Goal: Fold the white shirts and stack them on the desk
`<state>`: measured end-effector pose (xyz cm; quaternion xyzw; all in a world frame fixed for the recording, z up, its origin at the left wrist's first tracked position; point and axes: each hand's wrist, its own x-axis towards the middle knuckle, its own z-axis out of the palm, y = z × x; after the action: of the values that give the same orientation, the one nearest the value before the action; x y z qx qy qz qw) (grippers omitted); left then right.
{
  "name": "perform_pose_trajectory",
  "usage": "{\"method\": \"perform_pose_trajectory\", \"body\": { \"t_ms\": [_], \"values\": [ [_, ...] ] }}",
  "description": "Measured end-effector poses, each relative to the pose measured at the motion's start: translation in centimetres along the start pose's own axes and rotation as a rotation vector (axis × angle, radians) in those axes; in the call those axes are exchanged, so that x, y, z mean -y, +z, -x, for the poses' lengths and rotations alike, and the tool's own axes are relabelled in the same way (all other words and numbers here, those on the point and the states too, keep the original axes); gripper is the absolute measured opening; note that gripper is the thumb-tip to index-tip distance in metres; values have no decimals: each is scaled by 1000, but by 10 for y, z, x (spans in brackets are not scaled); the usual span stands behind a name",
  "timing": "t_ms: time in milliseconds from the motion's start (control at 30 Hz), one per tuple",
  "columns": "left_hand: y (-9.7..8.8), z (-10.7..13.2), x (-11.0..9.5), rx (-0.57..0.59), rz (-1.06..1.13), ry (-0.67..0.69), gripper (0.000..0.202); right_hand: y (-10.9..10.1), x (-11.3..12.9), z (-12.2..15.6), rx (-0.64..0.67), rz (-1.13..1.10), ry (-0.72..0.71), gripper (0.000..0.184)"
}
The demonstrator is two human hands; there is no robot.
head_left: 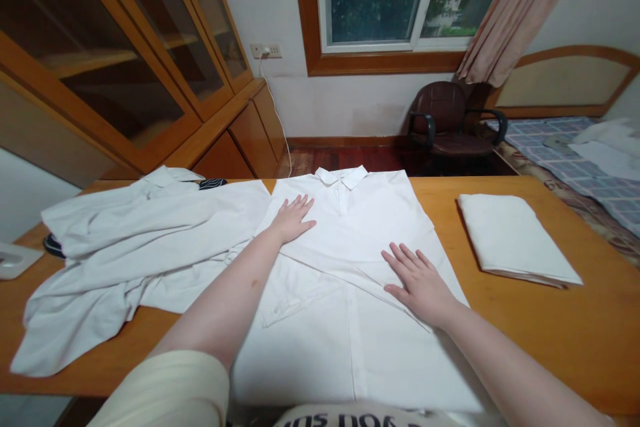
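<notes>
A white collared shirt (370,347) lies spread on the wooden table in front of me, its collar at the far edge. One or both of its sleeves are folded across the front. My left hand (294,219) rests flat on the upper left of the shirt, fingers apart. Lower down on the right, my right hand (417,283) lies palm down with spread fingers over the folded sleeve. Neither hand grips any cloth. Left of the shirt is a loose heap of white garments (150,233), partly behind my left forearm.
A folded white cloth (515,237) lies on the table (545,340) at the right. Part of a white object (17,260) shows at the left edge. Beyond the table are a wooden cabinet (200,120), an armchair (445,117) and a bed (585,147).
</notes>
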<state>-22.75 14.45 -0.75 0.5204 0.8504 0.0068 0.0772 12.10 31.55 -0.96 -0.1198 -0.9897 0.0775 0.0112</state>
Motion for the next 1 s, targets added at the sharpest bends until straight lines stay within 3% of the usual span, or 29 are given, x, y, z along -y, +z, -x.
{"method": "perform_pose_trajectory", "body": {
  "t_ms": [167,267,367,500,633,867,933,1000],
  "values": [
    [-2,-1,-1,-61,34,-8,65,-1,-11,16,14,-9,25,61],
    [-6,9,-15,-120,76,-33,53,-6,-14,26,35,-65,37,59],
    [-11,37,-45,-125,136,57,45,-16,-7,35,63,-152,11,62],
    [-7,88,-95,98,175,345,53,-27,20,43,154,-240,-130,62],
    [7,117,-123,79,105,305,67,-26,50,33,173,-271,-188,62],
    [18,116,-120,-8,79,298,64,-10,77,-24,65,-165,-154,71],
    [18,111,-108,-25,82,227,67,-4,75,-34,63,-117,-160,69],
    [17,105,-87,-49,63,66,65,2,71,-36,56,-78,-166,67]
  ]
}}
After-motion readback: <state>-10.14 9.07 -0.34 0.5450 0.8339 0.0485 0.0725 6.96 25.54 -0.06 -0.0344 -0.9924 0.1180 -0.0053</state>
